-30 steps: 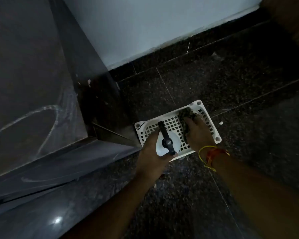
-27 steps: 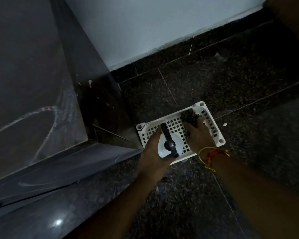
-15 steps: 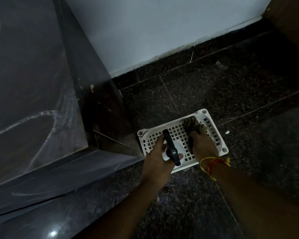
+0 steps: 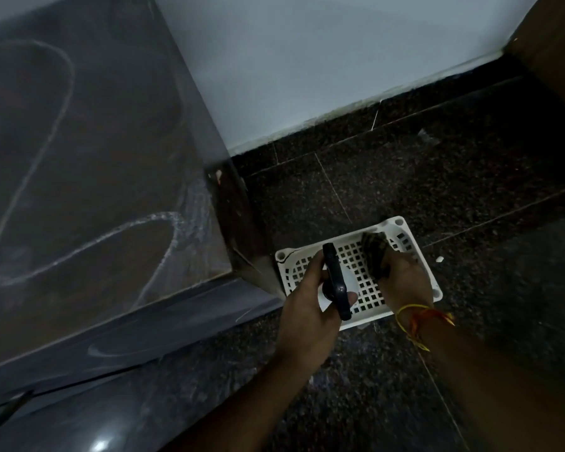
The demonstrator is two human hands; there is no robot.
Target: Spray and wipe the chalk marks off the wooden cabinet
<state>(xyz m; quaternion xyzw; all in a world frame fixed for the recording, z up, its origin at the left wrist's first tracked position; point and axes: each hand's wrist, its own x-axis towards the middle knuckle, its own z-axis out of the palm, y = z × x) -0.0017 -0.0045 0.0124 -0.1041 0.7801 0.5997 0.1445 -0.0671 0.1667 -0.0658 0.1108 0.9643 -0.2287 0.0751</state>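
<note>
Both hands are over the white basket point(image 4: 415, 252) on the dark granite floor point(image 4: 470, 177), just right of the cabinet's corner. Left hand point(image 4: 310, 308) is curled round the spray bottle point(image 4: 335, 282), black trigger head up, thumb alongside it; right hand point(image 4: 402, 278) pinches a dark patterned cloth point(image 4: 376, 252) in closed fingers at the basket's far end. My read: this is the pick-up step, nothing sprayed yet. To do it well, lift both clear of the basket rim, turn the nozzle toward the cabinet point(image 4: 95, 158), and mist the chalk marks point(image 4: 46, 151), the tall loop and the lower oval, lightly so it doesn't run down onto the floor; open the cloth out flat before wiping so it isn't a wad. Versus a second ago: cloth has come up off the basket mesh into the right hand, which then lay over it, and the view has tilted up, so more of the cabinet and its upper chalk loop shows.
</note>
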